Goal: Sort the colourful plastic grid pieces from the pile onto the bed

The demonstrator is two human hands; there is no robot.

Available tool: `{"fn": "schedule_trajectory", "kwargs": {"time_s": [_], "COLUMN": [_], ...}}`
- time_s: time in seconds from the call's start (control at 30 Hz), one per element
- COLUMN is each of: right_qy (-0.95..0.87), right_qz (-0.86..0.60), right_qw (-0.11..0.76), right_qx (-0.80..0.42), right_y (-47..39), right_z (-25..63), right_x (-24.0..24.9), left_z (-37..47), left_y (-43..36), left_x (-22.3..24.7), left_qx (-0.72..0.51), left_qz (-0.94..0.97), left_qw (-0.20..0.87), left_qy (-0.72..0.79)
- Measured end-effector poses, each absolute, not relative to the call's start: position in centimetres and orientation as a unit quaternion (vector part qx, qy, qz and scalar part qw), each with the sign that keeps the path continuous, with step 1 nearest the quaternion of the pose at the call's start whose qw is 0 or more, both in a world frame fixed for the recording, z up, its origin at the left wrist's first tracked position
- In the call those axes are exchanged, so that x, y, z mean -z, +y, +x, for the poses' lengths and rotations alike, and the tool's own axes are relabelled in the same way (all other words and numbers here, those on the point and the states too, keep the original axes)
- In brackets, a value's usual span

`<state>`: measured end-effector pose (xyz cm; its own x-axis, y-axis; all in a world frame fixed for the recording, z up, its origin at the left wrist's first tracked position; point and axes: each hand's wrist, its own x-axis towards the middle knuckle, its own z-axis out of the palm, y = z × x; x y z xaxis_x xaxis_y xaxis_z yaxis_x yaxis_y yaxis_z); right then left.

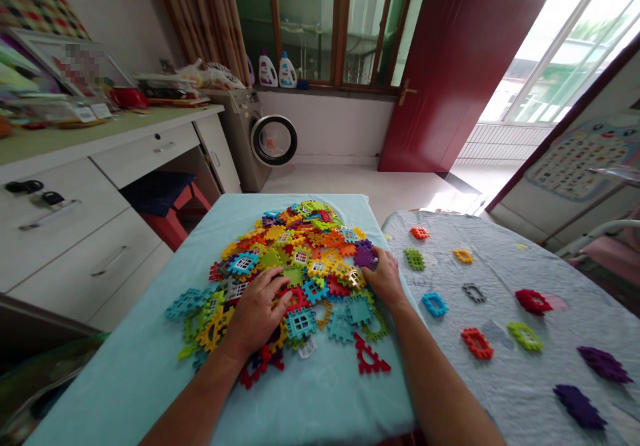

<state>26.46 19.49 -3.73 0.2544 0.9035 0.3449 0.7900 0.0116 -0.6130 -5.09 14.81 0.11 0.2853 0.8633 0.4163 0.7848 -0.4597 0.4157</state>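
A heap of colourful plastic interlocking building blocks [295, 276] with toothed edges is spread over the light blue cloth in front of me. My left hand [260, 306] rests on the near left of the heap, fingers spread over green and red blocks. At the heap's right edge, my right hand [386, 276] has its thumb and fingers at a purple block [365, 254] and seems to grip it. Next to that thumb lies a yellow window block [355, 277]. A red triangular block [369, 356] sits apart on the cloth, nearer to me.
On the right, a grey-blue covered table [450, 379] carries separate blocks, among them a blue frame [435, 305], a red one [533, 302] and dark purple ones [580, 406]. A white desk [115, 219] stands left; a washing machine [245, 133] has its door open behind.
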Motion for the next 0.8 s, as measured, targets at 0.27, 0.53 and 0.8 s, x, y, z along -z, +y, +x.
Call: {"fn": "schedule_trajectory", "kwargs": {"time_s": [0.27,0.53,0.8], "right_qy": [-0.61,-0.619,-0.611], "right_qz": [-0.71,-0.694,-0.69], "right_qw": [0.346,0.36,0.38], "right_qx": [-0.061,-0.069,-0.08], "right_y": [19.47,19.71,19.83], "right_z": [26.53,26.91,27.14], "right_x": [3.71,3.68,4.06], "left_z": [-5.16,-5.23,-5.21], "left_y": [14.86,14.94,14.9], "left_x": [-0.09,-0.03,-0.01], "left_qx": [-0.296,-0.295,-0.297], "left_qz": [0.799,0.802,0.8], "left_qw": [0.067,0.062,0.065], "left_qy": [0.519,0.515,0.517]}}
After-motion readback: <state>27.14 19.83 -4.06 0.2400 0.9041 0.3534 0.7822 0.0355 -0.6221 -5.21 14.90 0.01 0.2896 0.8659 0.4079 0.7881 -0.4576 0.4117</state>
